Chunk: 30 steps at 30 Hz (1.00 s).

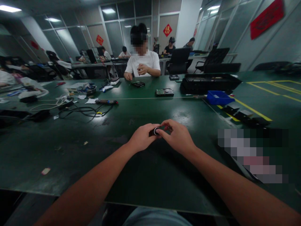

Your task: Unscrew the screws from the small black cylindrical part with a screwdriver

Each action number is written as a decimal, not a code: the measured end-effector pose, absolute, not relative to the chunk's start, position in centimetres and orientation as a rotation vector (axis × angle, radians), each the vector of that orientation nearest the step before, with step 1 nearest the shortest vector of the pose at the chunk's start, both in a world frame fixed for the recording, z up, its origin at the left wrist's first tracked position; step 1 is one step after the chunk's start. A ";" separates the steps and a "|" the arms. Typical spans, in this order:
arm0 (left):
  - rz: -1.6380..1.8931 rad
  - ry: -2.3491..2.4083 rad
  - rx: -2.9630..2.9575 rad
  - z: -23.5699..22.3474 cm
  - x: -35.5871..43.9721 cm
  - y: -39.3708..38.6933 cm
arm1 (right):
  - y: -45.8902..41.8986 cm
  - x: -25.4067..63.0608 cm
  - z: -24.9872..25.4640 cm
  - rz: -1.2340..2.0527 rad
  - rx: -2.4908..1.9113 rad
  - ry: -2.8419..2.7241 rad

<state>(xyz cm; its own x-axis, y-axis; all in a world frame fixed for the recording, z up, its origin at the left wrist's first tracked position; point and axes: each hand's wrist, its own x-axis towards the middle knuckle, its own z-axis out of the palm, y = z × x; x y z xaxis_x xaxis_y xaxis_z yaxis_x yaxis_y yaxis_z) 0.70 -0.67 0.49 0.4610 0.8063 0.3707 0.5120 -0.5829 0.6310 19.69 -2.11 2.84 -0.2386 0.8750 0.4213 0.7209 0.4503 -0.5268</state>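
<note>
Between my two hands, just above the green table [131,169], is a small dark round piece with a pale ring at its end [155,131]. Its exact kind does not show. My left hand [142,137] is closed around its left side, with most fingers hidden. From the right, my right hand [180,138] pinches the ringed end, thumb and fingertips against it.
Across the table a person in a white shirt [143,62] works near a dark hard drive [138,83]. Another hard drive [164,92] lies closer. A blue bin [219,97] and black case [209,83] stand right. Left are cables [82,110] and a pen-shaped electric screwdriver [107,102].
</note>
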 end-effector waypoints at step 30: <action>1.110 1.209 1.971 0.0 0.7 -0.1 | -3.6 20.1 3.4 0.319 -1.076 -1.686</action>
